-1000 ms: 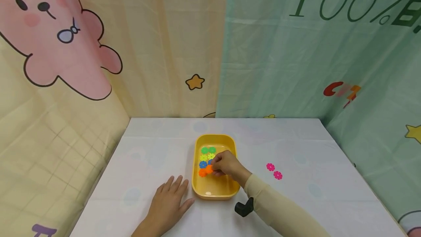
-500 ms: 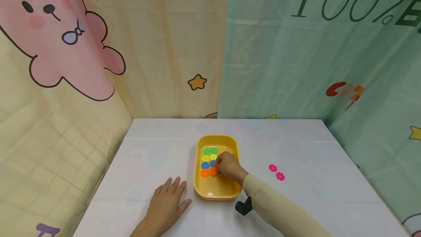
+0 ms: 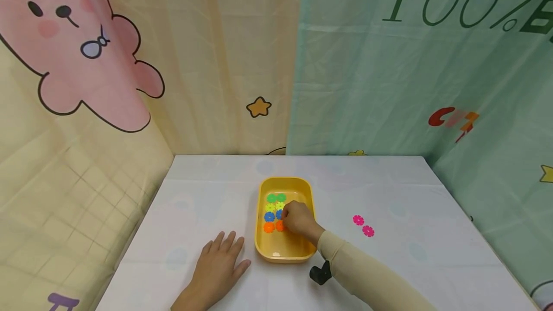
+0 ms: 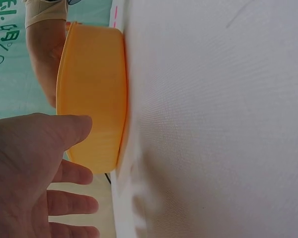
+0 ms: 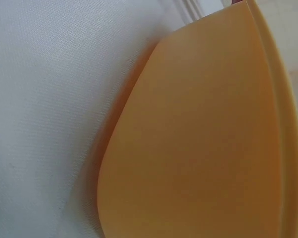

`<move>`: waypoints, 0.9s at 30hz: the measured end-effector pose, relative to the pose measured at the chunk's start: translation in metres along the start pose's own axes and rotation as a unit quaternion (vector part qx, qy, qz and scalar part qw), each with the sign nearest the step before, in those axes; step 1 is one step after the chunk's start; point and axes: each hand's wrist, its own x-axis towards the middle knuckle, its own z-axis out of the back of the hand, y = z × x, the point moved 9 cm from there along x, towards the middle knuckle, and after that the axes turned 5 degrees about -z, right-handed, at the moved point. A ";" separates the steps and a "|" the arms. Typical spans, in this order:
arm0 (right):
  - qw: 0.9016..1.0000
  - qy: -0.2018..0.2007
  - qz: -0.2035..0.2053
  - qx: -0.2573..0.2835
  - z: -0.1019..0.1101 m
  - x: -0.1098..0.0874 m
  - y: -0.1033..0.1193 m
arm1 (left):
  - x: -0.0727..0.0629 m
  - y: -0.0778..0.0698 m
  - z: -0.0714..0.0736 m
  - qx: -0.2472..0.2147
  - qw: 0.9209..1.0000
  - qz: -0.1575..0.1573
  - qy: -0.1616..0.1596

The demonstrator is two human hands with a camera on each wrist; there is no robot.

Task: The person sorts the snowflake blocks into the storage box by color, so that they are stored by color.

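Observation:
In the head view, a yellow tray (image 3: 285, 248) holds flower-shaped plastic pieces in pairs: green (image 3: 271, 197), lime yellow (image 3: 270, 207), blue (image 3: 269, 217) and orange (image 3: 269, 227). My right hand (image 3: 299, 217) reaches in over the tray's right side, fingers curled down by the right-hand orange piece (image 3: 279, 225), covering part of it. Those fingertips are hidden, and the tray wall (image 5: 198, 134) blocks them in the right wrist view. My left hand (image 3: 219, 268) rests on the table left of the tray, fingers spread, holding nothing; its thumb (image 4: 77, 128) is extended in the left wrist view.
Two pink flower-shaped pieces (image 3: 363, 225) lie on the white tabletop (image 3: 402, 263) right of the tray. A black device (image 3: 320, 272) is attached at my right wrist. Printed curtains (image 3: 354, 80) hang behind and on both sides.
The orange piece my right fingers held has settled beside the other orange one, level in a row. My right hand has shifted slightly and its fingers curl more. The left hand stays put.

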 end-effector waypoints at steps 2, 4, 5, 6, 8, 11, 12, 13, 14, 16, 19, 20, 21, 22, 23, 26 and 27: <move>1.000 0.000 -0.001 -0.004 0.000 -0.001 0.001 | 0.000 0.001 0.001 0.007 1.000 -0.002 -0.005; 1.000 0.001 -0.003 -0.008 0.001 -0.002 0.002 | 0.001 0.001 0.001 0.013 1.000 -0.003 -0.008; 1.000 0.001 -0.005 -0.008 0.001 -0.003 0.002 | 0.001 0.001 0.002 0.014 1.000 -0.003 -0.009; 1.000 0.001 -0.007 -0.008 0.001 -0.003 0.002 | 0.001 0.001 0.003 0.014 1.000 -0.003 -0.009; 1.000 0.001 -0.010 -0.004 0.001 -0.003 0.001 | 0.001 0.002 0.004 0.011 1.000 -0.003 -0.009; 1.000 0.005 -0.010 0.014 0.003 -0.005 0.001 | 0.001 0.002 0.007 0.006 1.000 -0.001 -0.008; 1.000 0.007 -0.007 0.023 0.005 -0.006 0.002 | 0.001 0.002 0.007 0.005 1.000 0.000 -0.007; 0.999 0.010 -0.005 0.033 0.006 -0.007 0.003 | 0.000 0.002 0.008 0.006 1.000 0.002 -0.007; 0.999 0.014 -0.004 0.050 0.008 -0.008 0.003 | 0.000 0.002 0.009 0.006 1.000 0.002 -0.008; 0.996 0.022 -0.005 0.086 0.014 -0.012 0.002 | 0.000 0.002 0.011 0.006 1.000 0.001 -0.010; 0.988 0.031 -0.020 0.149 0.024 -0.016 -0.003 | 0.000 0.003 0.012 0.007 1.000 -0.002 -0.013; 0.984 0.032 -0.027 0.170 0.028 -0.018 -0.006 | 0.000 0.003 0.013 0.007 1.000 -0.002 -0.014; 0.981 0.031 -0.032 0.186 0.032 -0.019 -0.008 | 0.000 0.004 0.013 0.008 1.000 0.000 -0.013; 0.978 0.027 -0.039 0.202 0.038 -0.021 -0.011 | 0.000 0.005 0.013 0.009 1.000 0.002 -0.011; 0.975 0.022 -0.044 0.216 0.043 -0.023 -0.015 | 0.000 0.006 0.013 0.010 1.000 0.004 -0.009; 0.966 0.000 -0.060 0.253 0.062 -0.030 -0.028 | 0.000 0.009 0.013 0.008 1.000 0.014 -0.001; 0.963 -0.009 -0.063 0.262 0.068 -0.032 -0.033 | 0.000 0.009 0.013 0.006 1.000 0.017 0.002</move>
